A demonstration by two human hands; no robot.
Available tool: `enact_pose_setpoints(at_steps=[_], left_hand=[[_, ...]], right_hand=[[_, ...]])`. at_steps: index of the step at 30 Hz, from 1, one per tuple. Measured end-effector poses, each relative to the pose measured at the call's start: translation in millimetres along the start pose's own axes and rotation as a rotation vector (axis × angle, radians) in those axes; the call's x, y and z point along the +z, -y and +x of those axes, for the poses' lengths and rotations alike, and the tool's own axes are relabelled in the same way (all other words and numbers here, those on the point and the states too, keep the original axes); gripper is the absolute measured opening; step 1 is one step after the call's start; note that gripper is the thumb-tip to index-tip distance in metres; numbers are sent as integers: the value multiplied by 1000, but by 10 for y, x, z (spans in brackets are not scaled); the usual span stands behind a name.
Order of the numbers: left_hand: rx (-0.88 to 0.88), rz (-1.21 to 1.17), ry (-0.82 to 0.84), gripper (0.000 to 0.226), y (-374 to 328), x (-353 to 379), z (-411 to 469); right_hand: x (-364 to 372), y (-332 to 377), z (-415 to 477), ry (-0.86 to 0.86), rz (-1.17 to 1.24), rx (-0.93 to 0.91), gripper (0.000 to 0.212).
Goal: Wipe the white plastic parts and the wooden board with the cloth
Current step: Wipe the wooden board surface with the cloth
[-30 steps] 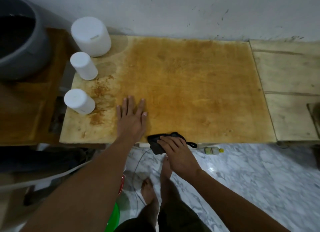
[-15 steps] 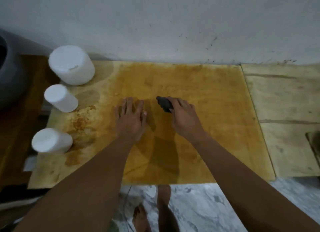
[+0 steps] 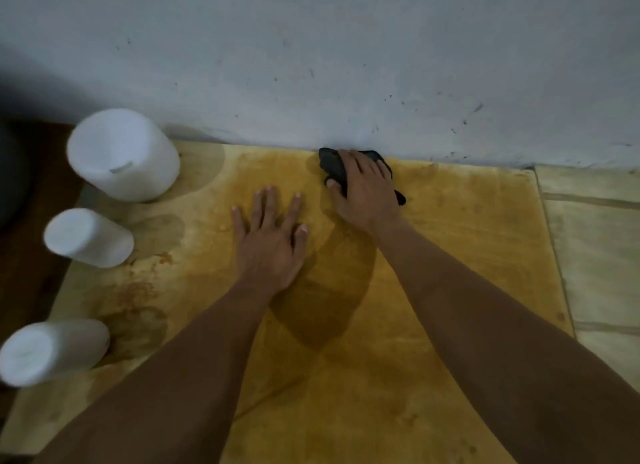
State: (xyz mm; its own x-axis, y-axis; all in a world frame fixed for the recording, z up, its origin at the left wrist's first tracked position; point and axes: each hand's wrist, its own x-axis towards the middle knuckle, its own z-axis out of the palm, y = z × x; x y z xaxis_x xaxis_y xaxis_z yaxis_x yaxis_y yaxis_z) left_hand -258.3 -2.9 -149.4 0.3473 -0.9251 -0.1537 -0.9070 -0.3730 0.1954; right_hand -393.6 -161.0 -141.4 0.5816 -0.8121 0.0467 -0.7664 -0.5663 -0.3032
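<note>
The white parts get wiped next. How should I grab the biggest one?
Grasp the biggest white part round its curved side, from the right over the wooden board: it stands upright, looks too wide to pinch from above, with the wall close behind.

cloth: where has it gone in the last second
The right hand, still holding the cloth, pushed it across the wooden board from the near edge to the far edge by the wall. The left hand stayed flat on the board; the three white parts stayed at its left.
</note>
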Motion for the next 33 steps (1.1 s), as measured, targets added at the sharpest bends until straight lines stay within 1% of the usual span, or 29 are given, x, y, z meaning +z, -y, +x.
enact_pose_setpoints(at_steps=[7, 11, 14, 16, 19, 22, 25, 28, 31, 33], left_hand=[[3, 4, -20, 60, -1, 5, -24], [-1, 15, -17, 61, 1, 30, -58], [-8, 17, -4, 58, -13, 56, -257], [-8, 19, 7, 58, -11, 104, -474], [-7, 15, 36, 61, 28, 152, -862], [15, 18, 39, 64, 76, 180, -1261], [40, 8, 12, 63, 130, 247, -1651], [47, 5, 13, 62, 211, 326, -2003], [36, 19, 8, 63, 248, 314, -2241], [33, 5, 35, 64, 247, 300, -2357]], right_hand=[[46, 3, -60, 82, -56, -8, 50], [43, 43, -314, 123, -41, -24, 52], [13, 126, -692, 116, 14, -11, 61], [18, 180, -985, 117, 11, -15, 67], [43, 332, -1485, 142, -56, -2, 62], [64, 523, -2001, 173, -56, 13, 57], [108, 669, -2504, 186, -83, -24, 56], [153, 829, -3024, 152, -116, -67, 55], [167, 952, -3493, 150, -96, -129, 50], [167, 994, -3738, 173, -82, -161, 53]])
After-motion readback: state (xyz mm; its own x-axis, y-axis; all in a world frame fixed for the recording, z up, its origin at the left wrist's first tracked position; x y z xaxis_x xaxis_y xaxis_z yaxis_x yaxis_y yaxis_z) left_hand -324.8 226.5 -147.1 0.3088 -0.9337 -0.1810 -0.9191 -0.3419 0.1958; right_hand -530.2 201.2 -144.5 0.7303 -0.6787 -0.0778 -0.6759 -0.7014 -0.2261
